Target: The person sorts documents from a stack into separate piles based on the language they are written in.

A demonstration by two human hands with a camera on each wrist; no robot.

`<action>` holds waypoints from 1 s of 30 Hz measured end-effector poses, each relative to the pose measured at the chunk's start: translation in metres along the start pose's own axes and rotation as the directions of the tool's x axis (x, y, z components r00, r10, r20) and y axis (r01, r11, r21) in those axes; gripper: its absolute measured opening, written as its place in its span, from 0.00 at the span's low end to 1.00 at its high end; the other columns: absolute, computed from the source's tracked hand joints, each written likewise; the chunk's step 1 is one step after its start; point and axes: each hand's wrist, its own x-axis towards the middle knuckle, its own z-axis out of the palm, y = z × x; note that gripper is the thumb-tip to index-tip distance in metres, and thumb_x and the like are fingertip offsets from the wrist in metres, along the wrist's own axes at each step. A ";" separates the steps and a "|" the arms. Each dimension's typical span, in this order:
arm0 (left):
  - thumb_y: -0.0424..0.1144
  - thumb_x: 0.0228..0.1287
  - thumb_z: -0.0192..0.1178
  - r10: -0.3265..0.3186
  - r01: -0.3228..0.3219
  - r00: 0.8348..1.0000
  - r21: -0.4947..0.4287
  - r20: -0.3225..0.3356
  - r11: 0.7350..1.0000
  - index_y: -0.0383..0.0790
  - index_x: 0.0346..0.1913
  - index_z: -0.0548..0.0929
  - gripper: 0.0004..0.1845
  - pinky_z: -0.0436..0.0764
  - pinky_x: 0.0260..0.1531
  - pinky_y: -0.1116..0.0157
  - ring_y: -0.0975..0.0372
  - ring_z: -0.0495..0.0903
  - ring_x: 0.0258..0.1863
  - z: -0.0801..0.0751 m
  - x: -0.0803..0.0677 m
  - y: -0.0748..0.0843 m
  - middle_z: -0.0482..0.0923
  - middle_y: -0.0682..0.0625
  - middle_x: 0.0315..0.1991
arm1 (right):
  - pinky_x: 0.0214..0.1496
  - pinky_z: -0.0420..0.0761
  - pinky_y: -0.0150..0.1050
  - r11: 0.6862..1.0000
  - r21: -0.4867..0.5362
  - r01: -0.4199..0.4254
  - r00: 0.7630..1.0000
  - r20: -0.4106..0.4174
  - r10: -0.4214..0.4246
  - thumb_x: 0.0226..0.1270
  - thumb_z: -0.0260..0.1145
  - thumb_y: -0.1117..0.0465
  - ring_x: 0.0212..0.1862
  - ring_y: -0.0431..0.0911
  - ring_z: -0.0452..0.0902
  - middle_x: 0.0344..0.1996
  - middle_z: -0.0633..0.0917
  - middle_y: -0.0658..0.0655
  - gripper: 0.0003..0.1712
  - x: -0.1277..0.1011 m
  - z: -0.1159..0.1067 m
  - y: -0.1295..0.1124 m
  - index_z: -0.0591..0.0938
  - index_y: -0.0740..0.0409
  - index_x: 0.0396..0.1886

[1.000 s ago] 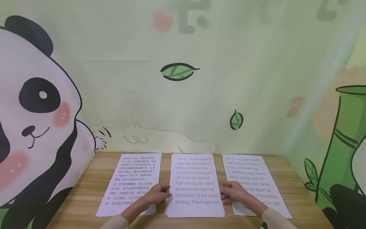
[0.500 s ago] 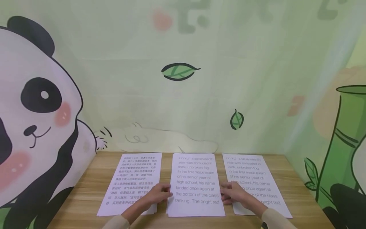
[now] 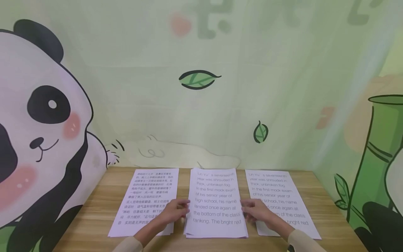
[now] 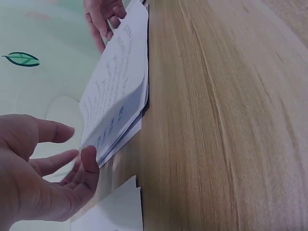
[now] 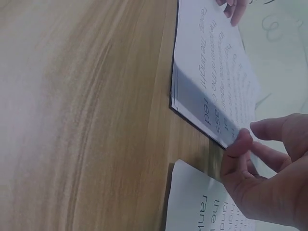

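Observation:
A stack of printed paper (image 3: 215,206) with large English text lies in the middle of the table. My left hand (image 3: 176,210) holds its left edge with bent fingers, and my right hand (image 3: 257,211) grips its right edge. In the right wrist view, a fingertip of my right hand (image 5: 269,168) meets the sheets' edge. My left hand (image 4: 48,173) touches the opposite edge in the left wrist view. There the upper sheets (image 4: 113,89) bow a little, and a lower sheet (image 4: 126,140) sticks out beneath them. The undersides of the sheets are hidden.
A paper stack with Chinese text (image 3: 141,199) lies on the left, partly under my left forearm. Another English-text stack (image 3: 274,189) lies on the right, partly covered by my right hand. The wooden table (image 3: 91,210) ends at a panda-printed backdrop (image 3: 141,87).
Both hands have closed in slightly on the middle stack. Its upper sheets have shifted a little, and a lower sheet shows at the bottom left corner. The side stacks stay put.

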 end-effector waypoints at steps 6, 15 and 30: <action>0.30 0.65 0.62 -0.004 0.001 1.000 -0.165 -0.017 0.986 0.25 0.62 0.76 0.24 0.89 0.37 0.59 0.58 0.86 0.34 0.003 0.005 -0.004 0.84 0.36 0.47 | 0.37 0.87 0.40 0.996 0.067 0.051 0.999 -0.022 -0.050 0.67 0.69 0.62 0.36 0.45 0.84 0.41 0.85 0.59 0.27 0.001 0.001 -0.001 0.79 0.63 0.65; 0.24 0.60 0.65 -0.083 0.085 0.996 -0.266 0.018 0.960 0.23 0.66 0.72 0.30 0.89 0.39 0.62 0.61 0.86 0.35 0.006 0.005 -0.013 0.84 0.36 0.46 | 0.43 0.89 0.43 0.993 0.114 -0.008 1.000 0.024 0.006 0.66 0.69 0.66 0.42 0.49 0.88 0.49 0.87 0.63 0.32 -0.002 0.006 0.003 0.73 0.68 0.68; 0.23 0.59 0.61 -0.083 0.105 0.992 -0.280 0.090 0.954 0.21 0.69 0.66 0.33 0.89 0.42 0.58 0.58 0.88 0.37 0.007 0.001 -0.015 0.87 0.36 0.47 | 0.46 0.89 0.45 0.987 0.156 -0.040 0.998 0.047 0.033 0.68 0.67 0.65 0.46 0.51 0.88 0.48 0.89 0.62 0.30 -0.002 -0.005 0.008 0.73 0.66 0.69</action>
